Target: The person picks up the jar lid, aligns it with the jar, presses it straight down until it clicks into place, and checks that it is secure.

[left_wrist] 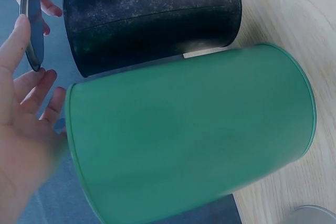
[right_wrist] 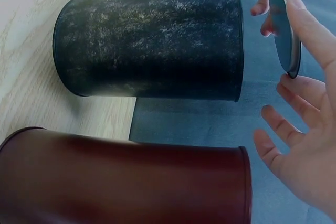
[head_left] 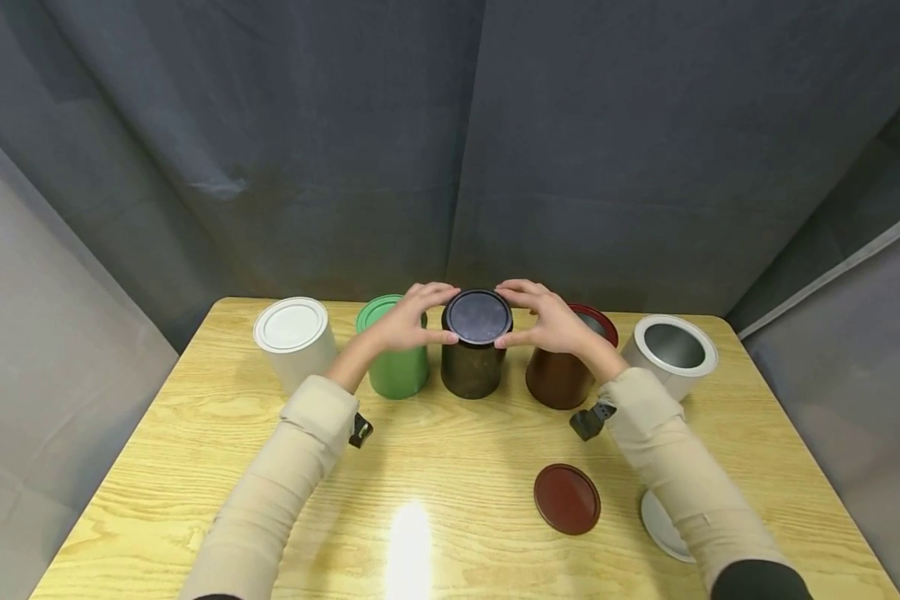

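My left hand (head_left: 408,323) and right hand (head_left: 549,323) pinch opposite edges of a dark round lid (head_left: 480,317) between thumbs and fingertips. Both wrist views show a gap between this lid (right_wrist: 283,30) and the top of the black can (right_wrist: 152,40), so it hangs just above the can. The black can stands upright at the back of the table. Beside it, below my left hand, is a green can (left_wrist: 189,135) with a green lid on top. The dark red can (right_wrist: 131,182) stands by my right forearm, its top uncovered.
On the wooden table (head_left: 450,467), a white lidded can (head_left: 292,325) stands at the far left and an open white can (head_left: 678,346) at the right. A dark red lid (head_left: 567,498) and a white lid (head_left: 663,529), partly under my right sleeve, lie nearer. Grey curtains (head_left: 330,150) hang behind.
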The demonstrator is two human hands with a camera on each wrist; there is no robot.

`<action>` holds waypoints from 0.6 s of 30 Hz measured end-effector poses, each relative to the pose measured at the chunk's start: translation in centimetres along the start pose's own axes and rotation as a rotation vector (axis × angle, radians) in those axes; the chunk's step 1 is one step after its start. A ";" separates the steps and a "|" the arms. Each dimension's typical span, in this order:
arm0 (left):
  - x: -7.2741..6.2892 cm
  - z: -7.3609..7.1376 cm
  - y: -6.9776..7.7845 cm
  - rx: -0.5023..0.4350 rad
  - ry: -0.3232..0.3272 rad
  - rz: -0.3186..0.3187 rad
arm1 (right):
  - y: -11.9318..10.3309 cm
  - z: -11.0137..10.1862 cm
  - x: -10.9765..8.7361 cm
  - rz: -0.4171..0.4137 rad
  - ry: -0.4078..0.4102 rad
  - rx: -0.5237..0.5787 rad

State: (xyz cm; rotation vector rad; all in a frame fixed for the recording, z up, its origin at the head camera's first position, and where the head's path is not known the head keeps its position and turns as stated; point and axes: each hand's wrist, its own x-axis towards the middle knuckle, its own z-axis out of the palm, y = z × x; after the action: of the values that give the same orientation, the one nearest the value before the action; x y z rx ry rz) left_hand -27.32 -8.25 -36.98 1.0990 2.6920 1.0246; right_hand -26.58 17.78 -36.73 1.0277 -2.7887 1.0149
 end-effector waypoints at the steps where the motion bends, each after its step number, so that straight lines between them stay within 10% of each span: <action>1: 0.1 0.0 -0.1 0.003 -0.002 -0.002 | 0.1 0.0 0.1 0.005 -0.007 -0.004; 18: 1.5 -0.3 -0.5 0.098 -0.078 -0.080 | 1.0 -0.5 1.3 0.086 -0.088 -0.038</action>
State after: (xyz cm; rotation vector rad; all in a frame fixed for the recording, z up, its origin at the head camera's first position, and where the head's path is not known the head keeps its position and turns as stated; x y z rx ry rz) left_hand -28.81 -7.65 -36.76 1.0136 2.7250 0.8290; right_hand -28.29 17.87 -36.61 0.9792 -2.9343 0.9432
